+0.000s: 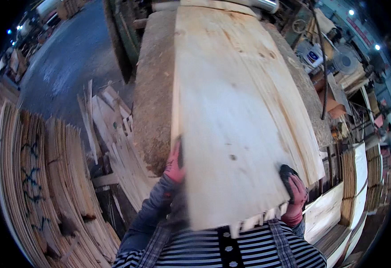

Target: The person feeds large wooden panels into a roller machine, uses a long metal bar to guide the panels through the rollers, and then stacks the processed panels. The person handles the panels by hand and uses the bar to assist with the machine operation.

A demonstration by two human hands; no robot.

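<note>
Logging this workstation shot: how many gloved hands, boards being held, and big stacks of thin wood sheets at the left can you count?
Gloved hands: 2, left hand and right hand
Held board: 1
Sheet stacks at left: 1 mass, separate stacks unclear
Total: 4

We count: two hands in pink-and-black work gloves, left (pixel 175 166) and right (pixel 295 190); one stack of pale thin wooden boards (pixel 235 111); one sawdust-covered grey work table (pixel 153 89); two banks of upright stacked veneer sheets, left (pixel 35 178) and right (pixel 360 178).
</note>
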